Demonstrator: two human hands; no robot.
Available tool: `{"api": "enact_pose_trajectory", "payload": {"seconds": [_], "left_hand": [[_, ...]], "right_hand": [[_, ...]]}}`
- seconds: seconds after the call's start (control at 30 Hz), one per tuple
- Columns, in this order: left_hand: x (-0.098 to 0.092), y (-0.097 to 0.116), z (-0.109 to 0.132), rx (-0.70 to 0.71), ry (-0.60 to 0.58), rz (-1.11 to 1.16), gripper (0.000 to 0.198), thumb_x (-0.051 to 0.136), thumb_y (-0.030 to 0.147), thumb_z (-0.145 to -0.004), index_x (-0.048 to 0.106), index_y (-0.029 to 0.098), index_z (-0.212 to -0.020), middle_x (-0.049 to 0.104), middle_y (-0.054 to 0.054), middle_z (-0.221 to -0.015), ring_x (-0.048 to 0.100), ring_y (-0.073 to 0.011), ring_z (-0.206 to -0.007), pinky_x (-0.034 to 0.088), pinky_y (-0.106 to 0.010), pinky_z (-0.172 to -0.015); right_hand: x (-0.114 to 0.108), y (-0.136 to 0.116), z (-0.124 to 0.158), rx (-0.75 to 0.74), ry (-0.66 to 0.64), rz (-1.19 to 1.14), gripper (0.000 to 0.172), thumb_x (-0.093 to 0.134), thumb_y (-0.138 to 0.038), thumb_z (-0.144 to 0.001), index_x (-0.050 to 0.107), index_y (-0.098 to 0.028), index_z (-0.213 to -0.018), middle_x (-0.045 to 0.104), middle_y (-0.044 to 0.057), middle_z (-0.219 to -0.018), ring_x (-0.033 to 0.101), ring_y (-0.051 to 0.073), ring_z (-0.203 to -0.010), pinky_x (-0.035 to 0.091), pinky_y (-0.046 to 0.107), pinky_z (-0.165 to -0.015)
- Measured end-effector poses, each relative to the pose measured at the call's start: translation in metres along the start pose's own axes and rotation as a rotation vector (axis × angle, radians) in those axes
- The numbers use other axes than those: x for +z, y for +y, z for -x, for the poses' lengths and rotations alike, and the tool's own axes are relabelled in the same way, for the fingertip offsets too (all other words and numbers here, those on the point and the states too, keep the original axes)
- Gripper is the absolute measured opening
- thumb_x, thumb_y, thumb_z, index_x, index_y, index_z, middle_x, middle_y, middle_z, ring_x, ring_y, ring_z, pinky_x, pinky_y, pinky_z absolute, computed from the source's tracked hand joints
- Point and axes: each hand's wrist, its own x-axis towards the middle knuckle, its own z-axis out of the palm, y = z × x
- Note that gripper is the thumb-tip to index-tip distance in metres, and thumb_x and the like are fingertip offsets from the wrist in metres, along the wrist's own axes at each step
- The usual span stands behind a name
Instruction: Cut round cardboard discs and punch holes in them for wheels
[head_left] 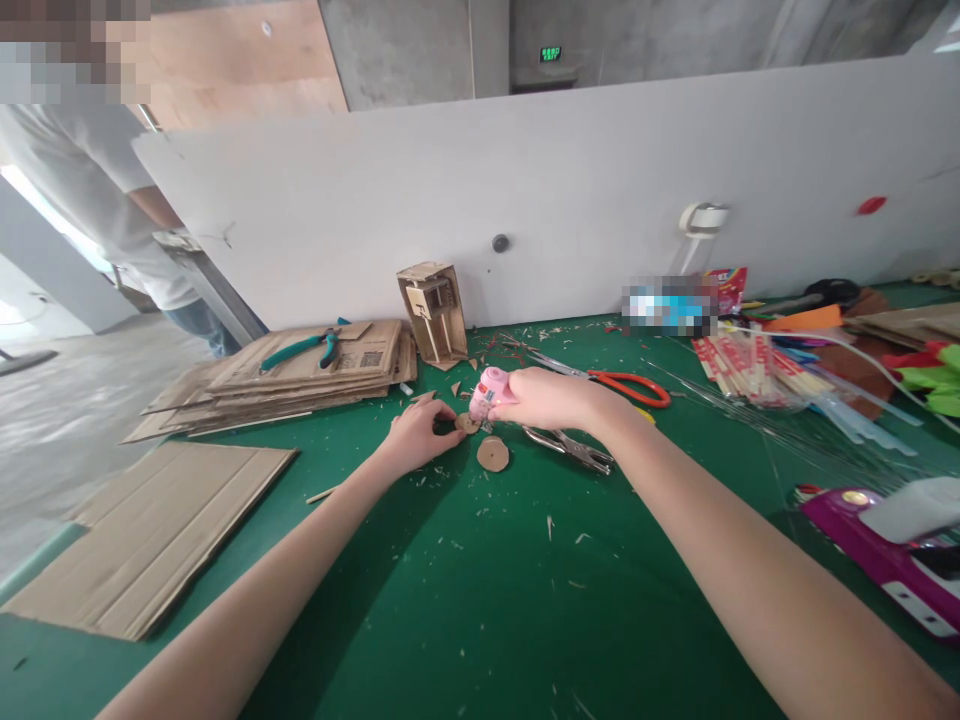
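Observation:
My left hand is closed, its thumb and fingers pinching the edge of a small cardboard disc low over the green table. In my right hand is a small pink hand-held tool whose exact kind I cannot make out. Its lower end is right at the pinched disc, and the fingers partly hide its body. Just in front lies a second cardboard disc with a small hole in its middle. A metal hole punch rests under my right wrist, beside orange-handled scissors.
A cardboard box model stands against the white partition. Left of it, teal-handled pliers lie on stacked cardboard. Paper-wrapped sticks and a purple device are at right. A person stands beyond the table, far left.

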Motion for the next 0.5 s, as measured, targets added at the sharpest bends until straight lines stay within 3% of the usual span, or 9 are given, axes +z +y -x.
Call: {"api": "enact_pose_trajectory", "payload": {"seconds": [0.27,0.5], "left_hand": [[0.0,0.0,0.0,-0.004,0.002,0.007,0.027,0.062,0.046,-0.072,0.064,0.023,-0.086,0.067,-0.004,-0.092,0.056,-0.028,-0.106,0.045,-0.037,-0.082],[0.001,-0.001,0.0,-0.012,-0.006,0.017,0.03,0.062,0.048,-0.072,0.063,0.022,-0.087,0.065,-0.004,-0.091,0.06,-0.024,-0.093,0.047,-0.035,-0.077]], "right_hand": [[0.003,-0.001,-0.001,-0.039,0.033,-0.036,0.03,0.048,-0.045,-0.083,0.059,-0.017,-0.083,0.056,0.003,-0.064,0.043,0.013,-0.05,0.028,0.027,-0.05],[0.01,-0.002,-0.006,-0.059,0.069,-0.034,0.028,0.049,-0.044,-0.085,0.058,-0.018,-0.083,0.058,0.004,-0.067,0.046,0.013,-0.052,0.028,0.027,-0.049]]}}
